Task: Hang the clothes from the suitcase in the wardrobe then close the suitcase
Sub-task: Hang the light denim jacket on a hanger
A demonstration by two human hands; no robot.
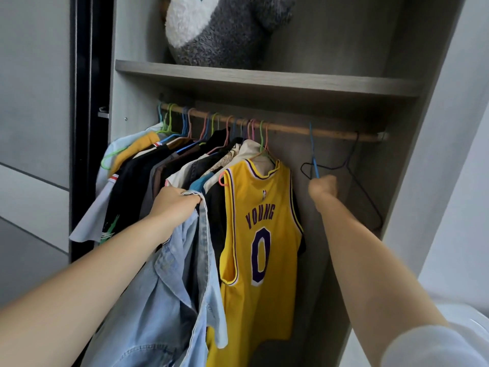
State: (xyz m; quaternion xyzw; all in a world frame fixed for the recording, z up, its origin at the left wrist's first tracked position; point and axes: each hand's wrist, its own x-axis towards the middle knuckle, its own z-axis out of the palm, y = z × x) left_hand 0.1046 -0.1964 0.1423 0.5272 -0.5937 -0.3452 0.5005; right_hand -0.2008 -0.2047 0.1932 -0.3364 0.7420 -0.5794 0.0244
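Two bare arms up into one open wardrobe (344,49). Left grip (174,205), centre left of the frame: clamped on the top edge of one pale blue denim shirt (169,287), the cloth draped down toward the lower left, in front of the hung clothes. Right grip (322,188), right of centre: closed tight round the lower end of one blue wire hanger (313,157), hook up at the single wooden rail (288,127). One black wire hanger (354,176) just beside it, also on the rail. One yellow jersey (260,221), lettered YOUNG 0, at the right end of a packed row of garments, too bunched to count, on pink, green and blue hangers. One shelf (264,78) above the rail; one grey and white plush toy (225,30) on it, top centre.
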